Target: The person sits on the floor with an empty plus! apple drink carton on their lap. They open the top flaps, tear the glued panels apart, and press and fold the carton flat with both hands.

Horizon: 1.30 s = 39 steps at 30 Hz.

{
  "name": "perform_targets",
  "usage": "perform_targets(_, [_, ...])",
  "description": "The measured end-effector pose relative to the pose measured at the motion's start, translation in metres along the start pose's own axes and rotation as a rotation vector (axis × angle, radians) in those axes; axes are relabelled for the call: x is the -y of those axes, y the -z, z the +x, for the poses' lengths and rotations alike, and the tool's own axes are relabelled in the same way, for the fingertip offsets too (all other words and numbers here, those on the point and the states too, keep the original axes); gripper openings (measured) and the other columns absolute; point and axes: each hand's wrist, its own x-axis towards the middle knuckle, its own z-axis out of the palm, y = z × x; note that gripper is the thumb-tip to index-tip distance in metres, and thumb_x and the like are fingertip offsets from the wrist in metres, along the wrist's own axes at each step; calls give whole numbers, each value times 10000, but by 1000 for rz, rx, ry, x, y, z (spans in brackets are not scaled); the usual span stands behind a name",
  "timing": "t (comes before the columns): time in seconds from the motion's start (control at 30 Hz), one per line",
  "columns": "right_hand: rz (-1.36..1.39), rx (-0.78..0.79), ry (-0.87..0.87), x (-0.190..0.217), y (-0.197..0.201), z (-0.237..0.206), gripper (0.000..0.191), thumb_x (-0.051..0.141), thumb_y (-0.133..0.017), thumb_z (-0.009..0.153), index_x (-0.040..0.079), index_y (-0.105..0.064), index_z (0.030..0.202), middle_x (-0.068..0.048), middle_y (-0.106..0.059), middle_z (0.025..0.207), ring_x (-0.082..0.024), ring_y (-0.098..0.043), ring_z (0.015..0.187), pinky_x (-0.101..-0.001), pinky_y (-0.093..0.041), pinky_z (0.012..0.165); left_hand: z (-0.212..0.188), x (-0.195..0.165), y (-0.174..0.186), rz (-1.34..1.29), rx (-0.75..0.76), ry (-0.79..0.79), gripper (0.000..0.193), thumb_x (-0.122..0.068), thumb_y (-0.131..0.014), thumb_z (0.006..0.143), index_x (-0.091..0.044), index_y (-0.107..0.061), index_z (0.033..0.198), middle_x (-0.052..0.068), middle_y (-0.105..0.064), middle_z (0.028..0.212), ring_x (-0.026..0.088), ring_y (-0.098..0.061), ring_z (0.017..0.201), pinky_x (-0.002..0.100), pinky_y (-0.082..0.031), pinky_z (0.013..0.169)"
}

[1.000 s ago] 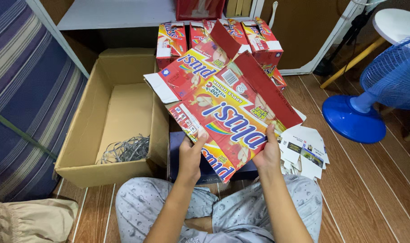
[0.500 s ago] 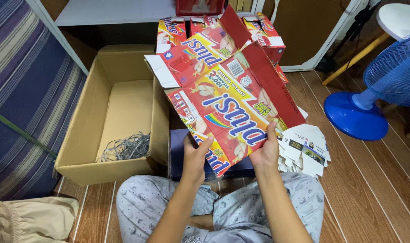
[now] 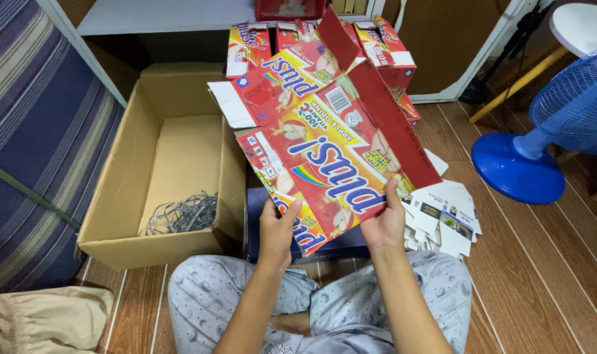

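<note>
Wooden plank flooring runs across the lower right of the frame, where a blue fan base [image 3: 516, 165] stands. At centre, the left hand [image 3: 277, 231] and the right hand [image 3: 384, 223] each pinch the lower edge of a flattened red drink carton [image 3: 325, 147], thumbs on its glossy printed face, fingers behind it. To its left sits an open brown cardboard box [image 3: 124, 180], matte and corrugated, holding only a tangle of grey plastic strapping [image 3: 180, 213]. More red cartons [image 3: 384, 39] stand upright at upper centre. Flat white card pieces [image 3: 446, 216] lie fanned out just right of the right hand.
</note>
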Motion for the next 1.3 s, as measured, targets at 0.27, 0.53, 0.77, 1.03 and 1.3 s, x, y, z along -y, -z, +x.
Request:
perform_targets(0.27, [18, 44, -33, 7, 8, 0, 470, 240, -539, 1047, -46, -496, 1417, -186, -590, 1435, -314, -561, 1331, -503, -389, 1174, 4, 4, 10, -35, 37, -51, 341, -54, -667, 938, 0, -602, 1269, 59, -727, 1084, 110, -697, 907, 282, -574, 792])
perform_targets(0.53, [-44, 18, -49, 18, 24, 3, 444, 149, -591, 988, -57, -536, 1378, -195, -628, 1379, -324, -611, 1281, -480, -446, 1138, 18, 5, 30, 70, 19, -77, 231, -55, -687, 938, 2, -633, 1156, 52, -722, 952, 107, -674, 779, 287, -570, 692])
perform_targets(0.77, [-58, -45, -53, 25, 31, 6, 410, 124, -671, 956, -44, -582, 1320, -183, -669, 1317, -314, -639, 1233, -493, -490, 1098, 21, -7, 38, 97, 36, -80, 240, -40, -682, 936, 7, -636, 1167, 47, -729, 981, 83, -664, 803, 264, -558, 716])
perform_targets(1.03, [-282, -60, -63, 40, 32, 4, 473, 147, -703, 899, 45, -571, 1342, -111, -672, 1309, -302, -651, 1201, -554, -527, 1003, 31, -7, 54, 152, 40, -59, 267, -29, -678, 942, 30, -640, 1200, 42, -716, 963, 75, -642, 775, 255, -539, 696])
perform_targets(1.3, [-628, 75, -169, 67, 43, 7, 563, 151, -707, 855, 58, -562, 1391, -103, -697, 1256, -251, -665, 1123, -525, -546, 938, 47, -12, 69, 124, 90, -54, 339, -20, -665, 927, 17, -618, 1261, 66, -741, 1064, 108, -699, 877, 279, -574, 779])
